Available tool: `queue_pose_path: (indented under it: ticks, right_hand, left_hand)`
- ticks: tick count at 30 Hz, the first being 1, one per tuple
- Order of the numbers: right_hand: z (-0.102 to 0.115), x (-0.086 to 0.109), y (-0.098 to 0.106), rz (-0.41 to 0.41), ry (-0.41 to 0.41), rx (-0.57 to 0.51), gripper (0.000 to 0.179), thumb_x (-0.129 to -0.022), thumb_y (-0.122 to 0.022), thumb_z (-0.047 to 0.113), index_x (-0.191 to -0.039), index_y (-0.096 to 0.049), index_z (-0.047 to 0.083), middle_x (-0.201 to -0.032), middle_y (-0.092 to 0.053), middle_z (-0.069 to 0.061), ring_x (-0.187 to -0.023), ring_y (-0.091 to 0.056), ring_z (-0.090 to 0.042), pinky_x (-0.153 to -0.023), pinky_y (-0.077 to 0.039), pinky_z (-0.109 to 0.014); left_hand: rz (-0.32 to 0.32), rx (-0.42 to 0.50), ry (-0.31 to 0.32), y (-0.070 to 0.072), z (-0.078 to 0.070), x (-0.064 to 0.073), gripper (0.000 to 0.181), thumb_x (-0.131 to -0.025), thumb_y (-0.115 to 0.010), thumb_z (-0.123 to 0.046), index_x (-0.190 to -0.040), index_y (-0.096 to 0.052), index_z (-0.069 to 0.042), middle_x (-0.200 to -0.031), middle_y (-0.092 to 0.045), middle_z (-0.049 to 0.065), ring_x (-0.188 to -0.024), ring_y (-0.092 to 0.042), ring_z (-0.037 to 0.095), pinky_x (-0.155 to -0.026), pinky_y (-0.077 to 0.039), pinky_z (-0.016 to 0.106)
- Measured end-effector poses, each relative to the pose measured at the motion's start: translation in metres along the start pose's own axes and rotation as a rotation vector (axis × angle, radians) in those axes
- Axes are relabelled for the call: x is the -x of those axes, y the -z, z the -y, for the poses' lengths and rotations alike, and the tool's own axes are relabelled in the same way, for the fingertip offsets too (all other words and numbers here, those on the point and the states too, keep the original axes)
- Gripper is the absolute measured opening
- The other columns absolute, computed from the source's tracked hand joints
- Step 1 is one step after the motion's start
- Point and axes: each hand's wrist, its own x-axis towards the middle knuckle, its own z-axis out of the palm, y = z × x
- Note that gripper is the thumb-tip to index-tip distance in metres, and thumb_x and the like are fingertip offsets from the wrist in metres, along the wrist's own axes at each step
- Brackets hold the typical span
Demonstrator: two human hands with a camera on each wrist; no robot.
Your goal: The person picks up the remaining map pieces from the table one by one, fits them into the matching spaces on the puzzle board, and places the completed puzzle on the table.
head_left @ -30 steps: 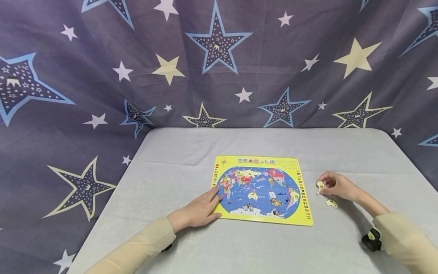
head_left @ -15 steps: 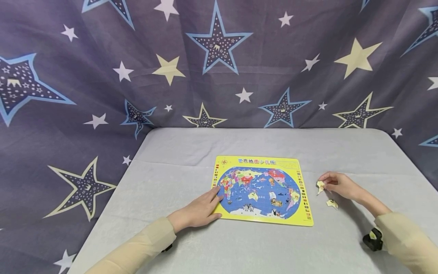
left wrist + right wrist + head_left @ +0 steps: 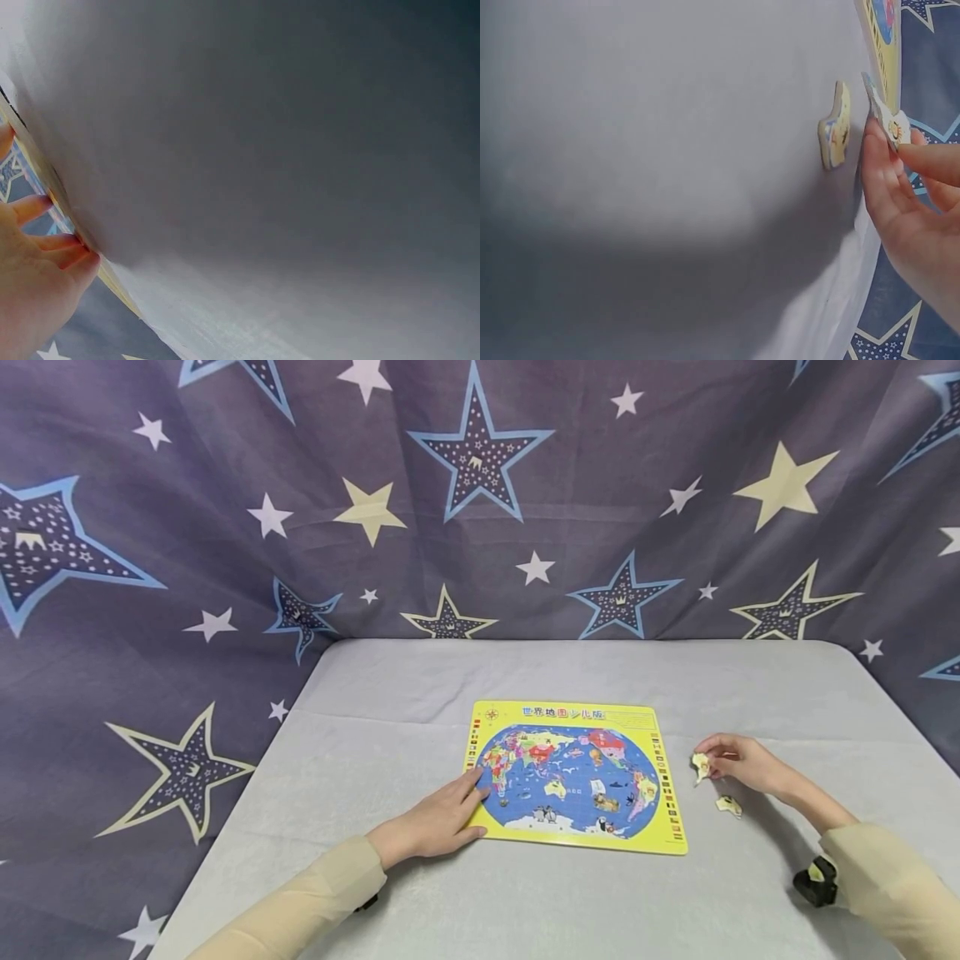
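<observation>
A yellow-bordered world map puzzle board (image 3: 577, 843) lies flat on the table. My left hand (image 3: 433, 817) rests at its left edge, the fingertips on the border; the left wrist view shows the fingers (image 3: 56, 244) along that edge. To the right of the board, my right hand (image 3: 750, 767) pinches a small cream puzzle piece (image 3: 701, 766) between thumb and fingers. In the right wrist view this puzzle piece (image 3: 894, 129) is tilted and bears a small picture. A second puzzle piece (image 3: 727, 807) lies on the cloth just below the right hand.
A light grey cloth (image 3: 390, 727) covers the table. Behind and to the left hangs a dark curtain (image 3: 480, 560) printed with stars. A black wrist device (image 3: 816, 882) sits under the right sleeve.
The right hand has shifted the pinched piece very slightly to the left, and the thumb covers less of it. The left hand and the board have stayed put.
</observation>
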Motion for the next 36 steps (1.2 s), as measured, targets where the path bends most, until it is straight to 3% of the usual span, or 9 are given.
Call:
queue_pose_path:
  ticks: [13, 36]
  right_hand:
    - [0.011, -0.002, -0.004, 0.039, 0.014, -0.078, 0.025, -0.087, -0.043, -0.005, -0.109, -0.046, -0.017, -0.092, -0.056, -0.018, -0.074, -0.059, -0.012, -0.065, -0.053, -0.028]
    - [0.024, -0.009, -0.017, 0.094, 0.081, -0.09, 0.026, -0.084, -0.047, -0.005, -0.107, -0.049, -0.016, -0.087, -0.059, -0.017, -0.07, -0.06, -0.018, -0.061, -0.053, -0.029]
  left_hand:
    - [0.006, 0.003, 0.003, 0.001, -0.001, 0.0, 0.06, -0.092, -0.039, -0.042, -0.137, -0.03, -0.002, -0.145, -0.01, 0.02, -0.134, -0.012, 0.027, -0.108, -0.018, 0.036]
    - [0.007, 0.004, 0.003, 0.001, 0.0, 0.0, 0.06, -0.092, -0.039, -0.042, -0.137, -0.03, -0.002, -0.145, -0.009, 0.02, -0.134, -0.012, 0.028, -0.108, -0.018, 0.036]
